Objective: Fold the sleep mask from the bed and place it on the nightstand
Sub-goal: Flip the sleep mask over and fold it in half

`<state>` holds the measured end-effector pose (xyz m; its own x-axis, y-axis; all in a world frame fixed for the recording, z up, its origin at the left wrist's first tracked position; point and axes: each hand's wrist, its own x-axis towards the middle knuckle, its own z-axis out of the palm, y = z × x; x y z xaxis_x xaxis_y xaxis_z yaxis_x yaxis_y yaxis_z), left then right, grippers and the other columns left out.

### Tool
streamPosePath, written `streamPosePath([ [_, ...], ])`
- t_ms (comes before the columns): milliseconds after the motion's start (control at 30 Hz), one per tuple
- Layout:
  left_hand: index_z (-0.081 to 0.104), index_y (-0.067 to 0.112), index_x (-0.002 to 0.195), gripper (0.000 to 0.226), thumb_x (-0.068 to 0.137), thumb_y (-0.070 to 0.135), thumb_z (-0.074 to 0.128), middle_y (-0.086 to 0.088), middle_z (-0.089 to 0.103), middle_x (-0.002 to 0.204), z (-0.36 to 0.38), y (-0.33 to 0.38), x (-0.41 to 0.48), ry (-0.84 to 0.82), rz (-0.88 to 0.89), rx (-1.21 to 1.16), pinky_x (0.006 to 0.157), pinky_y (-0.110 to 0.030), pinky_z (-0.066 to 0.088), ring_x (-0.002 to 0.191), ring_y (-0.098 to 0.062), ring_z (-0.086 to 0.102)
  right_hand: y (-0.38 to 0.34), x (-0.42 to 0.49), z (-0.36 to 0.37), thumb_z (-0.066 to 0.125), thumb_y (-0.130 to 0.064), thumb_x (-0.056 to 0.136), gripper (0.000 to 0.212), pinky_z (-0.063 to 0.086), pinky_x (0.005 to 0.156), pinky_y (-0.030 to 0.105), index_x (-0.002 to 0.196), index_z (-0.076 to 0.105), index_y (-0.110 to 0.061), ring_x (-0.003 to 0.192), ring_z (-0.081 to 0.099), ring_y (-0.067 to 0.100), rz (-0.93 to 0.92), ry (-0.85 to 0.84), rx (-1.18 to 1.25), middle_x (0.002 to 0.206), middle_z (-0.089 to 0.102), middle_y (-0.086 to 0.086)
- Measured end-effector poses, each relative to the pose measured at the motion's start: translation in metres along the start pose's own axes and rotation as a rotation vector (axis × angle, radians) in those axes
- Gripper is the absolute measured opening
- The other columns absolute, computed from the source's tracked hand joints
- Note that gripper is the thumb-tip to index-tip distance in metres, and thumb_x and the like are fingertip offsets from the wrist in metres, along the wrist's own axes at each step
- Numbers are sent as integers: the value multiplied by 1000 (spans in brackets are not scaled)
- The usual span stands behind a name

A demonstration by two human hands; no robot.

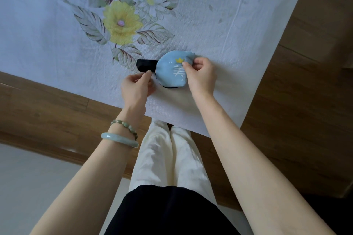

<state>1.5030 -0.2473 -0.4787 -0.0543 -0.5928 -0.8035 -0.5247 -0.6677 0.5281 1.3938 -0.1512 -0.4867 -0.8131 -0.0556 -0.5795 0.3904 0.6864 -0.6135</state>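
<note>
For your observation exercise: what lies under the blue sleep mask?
The sleep mask rests on the floral bedsheet. A black strap sticks out leftward; whatever lies folded beneath is hidden.

bare bedsheet (47,40) open all round the sleep mask (172,70), both hands crowding its near side

Soft, even daylight; faint shadows under each hand (136,87) on the bed (47,30). Wide-angle bending at edges, mild softness overall.
</note>
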Motion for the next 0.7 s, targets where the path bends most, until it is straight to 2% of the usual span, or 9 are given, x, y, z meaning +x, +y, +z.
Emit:
streamPosePath([
  [67,66,8,85,14,84,22,69,-9,65,78,3,-3,-8,-95,8,17,80,-32,57,73,-17,63,-1,-1,6,68,-20,79,21,48,78,30,93,61,-6,83,63,22,13,27,-13,89,70,10],
  [133,68,13,89,11,82,21,71,-4,69,83,8,-4,-15,-206,65,76,82,-28,55,75,-11,65,-4,-1,8,67,-19,79,20,49,80,33,92,60,-6,85,64,25,21,42,-18,89,69,11],
  [233,68,13,90,13,79,14,74,-3,71,86,16,-4,-17,-217,120,141,84,-30,56,78,-11,68,-3,-2,4,70,-16,77,21,49,70,23,94,60,-6,77,63,19,59,7,49,84,65,6],
  [300,67,10,89,14,78,11,75,-8,70,86,19,0,-16,-192,105,146,87,-38,54,83,-20,67,-3,-2,-4,70,-4,76,26,51,69,22,100,61,-1,73,62,17,151,-132,256,84,64,7],
  [367,64,8,88,17,76,8,76,-10,66,84,19,6,-15,-183,100,156,89,-42,52,86,-25,64,-2,-2,-11,64,11,73,35,54,77,36,107,58,4,80,63,24,253,-312,479,91,64,15],
  [400,61,7,88,20,75,7,77,-12,64,86,17,8,-14,-191,93,156,89,-43,51,88,-27,63,-1,-5,-14,61,15,72,39,54,77,38,110,57,5,83,63,26,283,-379,532,94,64,17],
  [467,57,4,91,24,76,5,76,-18,61,95,11,12,-14,-271,55,89,89,-44,53,93,-31,63,0,-14,-19,60,18,71,42,54,71,29,111,56,6,83,63,25,301,-446,560,94,64,15],
  [567,54,3,94,23,78,-3,71,-15,66,100,-2,19,-18,-408,19,-7,72,-31,59,83,-21,71,-1,-29,-26,59,18,73,47,53,68,23,118,50,8,82,62,22,349,-478,625,98,61,16],
  [700,51,11,77,28,77,-12,67,1,76,76,-16,33,-35,-499,30,-49,62,-25,57,74,-17,74,-12,-50,-49,63,10,76,46,54,73,35,114,47,-10,84,64,25,352,-559,661,98,62,13],
])
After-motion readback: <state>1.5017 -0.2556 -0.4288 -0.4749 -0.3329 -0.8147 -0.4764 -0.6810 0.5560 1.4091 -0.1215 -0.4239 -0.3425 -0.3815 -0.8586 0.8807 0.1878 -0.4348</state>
